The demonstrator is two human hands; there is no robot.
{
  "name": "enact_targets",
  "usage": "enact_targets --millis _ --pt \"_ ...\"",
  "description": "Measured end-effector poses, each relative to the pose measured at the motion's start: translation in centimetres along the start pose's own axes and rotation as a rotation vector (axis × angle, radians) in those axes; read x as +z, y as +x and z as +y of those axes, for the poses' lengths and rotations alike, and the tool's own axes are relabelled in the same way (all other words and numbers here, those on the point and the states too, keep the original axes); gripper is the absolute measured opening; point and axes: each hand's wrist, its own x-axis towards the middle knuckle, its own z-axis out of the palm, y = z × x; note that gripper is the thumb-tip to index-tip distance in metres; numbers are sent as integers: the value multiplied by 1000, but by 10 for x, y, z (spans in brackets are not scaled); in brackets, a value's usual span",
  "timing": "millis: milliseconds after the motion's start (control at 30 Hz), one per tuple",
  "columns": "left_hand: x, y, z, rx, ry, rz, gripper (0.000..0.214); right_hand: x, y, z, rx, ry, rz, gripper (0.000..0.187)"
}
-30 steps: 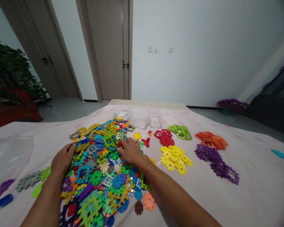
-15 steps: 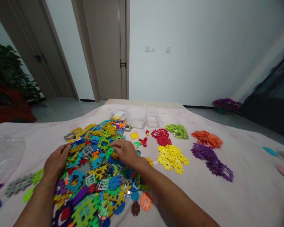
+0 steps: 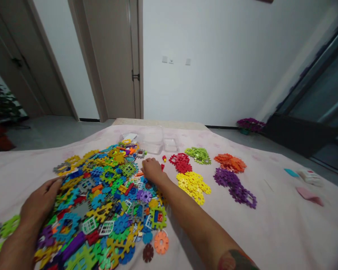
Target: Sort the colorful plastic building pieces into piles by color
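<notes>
A big mixed heap of coloured plastic snowflake pieces [image 3: 101, 198] covers the pink sheet [image 3: 270, 232] in front of me. My left hand [image 3: 38, 204] lies flat on the heap's left edge, fingers stretched out. My right hand [image 3: 151, 170] reaches over the heap's far right side, fingers curled down onto small pieces; what they grip is hidden. Sorted piles lie to the right: red [image 3: 180, 162], light green [image 3: 198, 155], yellow [image 3: 193, 182], orange [image 3: 231, 162] and purple [image 3: 234, 183].
A clear plastic box [image 3: 152, 139] and its lid stand behind the heap. Stray green and grey pieces [image 3: 2, 228] lie at the far left. Small flat items [image 3: 308, 176] rest on the sheet at the right. Doors and a white wall are behind.
The view has swung right and closer. My right hand moved farther out toward the red pile and curled; my left hand stays on the heap's left edge.
</notes>
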Motion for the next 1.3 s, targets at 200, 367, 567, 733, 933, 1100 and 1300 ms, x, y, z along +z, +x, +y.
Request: enact_targets --millis 200,367,567,733,933,1100,1300 --pt "-14 -14 22 -81 -107 -37 68 -13 -21 -22 -87 64 11 31" --pt "-14 -15 21 -75 -115 -34 66 -12 -41 -52 -297 168 71 38" --pt "-16 -15 23 -74 -119 -24 65 -8 -44 -51 -206 136 44 28" --pt "-15 -15 23 -66 -113 -25 65 -6 -71 -73 -370 143 -3 25" --pt "-14 -16 21 -62 -113 -30 65 -17 -120 -95 -528 384 -75 47" --pt "-16 -17 24 -73 -112 -33 65 -23 -147 -67 -601 344 -123 79" --pt "-16 -18 22 -84 -109 -28 65 4 -99 -45 -639 263 -23 62"
